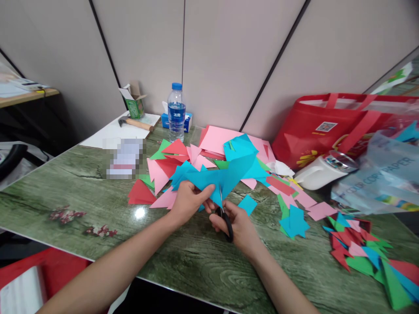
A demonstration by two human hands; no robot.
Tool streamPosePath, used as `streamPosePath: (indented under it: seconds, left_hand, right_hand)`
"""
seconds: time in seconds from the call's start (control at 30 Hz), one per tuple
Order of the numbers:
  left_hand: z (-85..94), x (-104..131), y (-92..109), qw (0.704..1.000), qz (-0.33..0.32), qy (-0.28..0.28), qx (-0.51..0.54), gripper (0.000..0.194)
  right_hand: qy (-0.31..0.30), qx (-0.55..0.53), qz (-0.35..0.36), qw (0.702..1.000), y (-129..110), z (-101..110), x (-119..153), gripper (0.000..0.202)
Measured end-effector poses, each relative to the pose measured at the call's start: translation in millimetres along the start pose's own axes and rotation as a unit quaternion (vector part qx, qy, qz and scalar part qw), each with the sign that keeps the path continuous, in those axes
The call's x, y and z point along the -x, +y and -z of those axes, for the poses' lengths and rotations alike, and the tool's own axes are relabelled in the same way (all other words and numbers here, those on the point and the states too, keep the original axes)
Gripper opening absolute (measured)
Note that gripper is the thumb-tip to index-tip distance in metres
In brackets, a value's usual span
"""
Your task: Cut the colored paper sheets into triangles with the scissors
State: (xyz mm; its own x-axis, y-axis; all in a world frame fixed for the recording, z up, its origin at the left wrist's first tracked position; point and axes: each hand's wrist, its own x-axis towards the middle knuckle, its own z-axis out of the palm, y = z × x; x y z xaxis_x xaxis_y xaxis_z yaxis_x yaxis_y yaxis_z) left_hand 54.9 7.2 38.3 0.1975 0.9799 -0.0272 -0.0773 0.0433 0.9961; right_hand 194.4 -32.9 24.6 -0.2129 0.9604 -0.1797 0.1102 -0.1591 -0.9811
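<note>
My left hand [190,201] pinches a folded sheet of blue paper [234,174] at its lower left edge, thumb on top. Black-handled scissors [228,224] are in my right hand [240,226], fingers through the handles. Their blades point away from me and meet the lower edge of the blue paper, just right of my left thumb. Behind the paper lies a heap of red, pink, green and blue pieces. A small blue piece [248,205] rests on the table right of the scissors, and a blue star-like cutout [294,221] lies farther right.
A water bottle [176,114], tissue pack, green box [134,107] and hammer [135,124] stand or lie at the back left. A blurred-out flat object [126,158] is nearer. On the right are a red bag [301,126], white mug [322,171], plastic paper packet [382,172] and more coloured cutouts [363,261].
</note>
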Motion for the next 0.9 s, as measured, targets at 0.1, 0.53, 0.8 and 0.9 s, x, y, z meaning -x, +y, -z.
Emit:
streamPosePath:
  seconds: [0.1, 0.53, 0.8, 0.9]
  left_hand:
    - [0.2, 0.1, -0.1, 1.0, 0.002, -0.001, 0.003, 0.031]
    - [0.5, 0.0, 0.6, 1.0, 0.005, -0.011, 0.015, 0.032]
    - [0.0, -0.8, -2.7, 1.0, 0.004, -0.007, 0.029, 0.03]
    - [1.3, -2.6, -5.9, 0.999, -0.01, 0.001, 0.038, 0.03]
  right_hand:
    - [0.002, -0.004, -0.002, 1.0, 0.4, -0.8, 0.3, 0.044]
    - [0.015, -0.009, -0.021, 1.0, -1.7, -2.8, -0.3, 0.048]
    - [0.025, -0.026, -0.027, 0.999, -1.0, -4.0, -0.4, 0.048]
    - [0.018, -0.027, -0.027, 0.999, -0.3, -4.1, -0.6, 0.048]
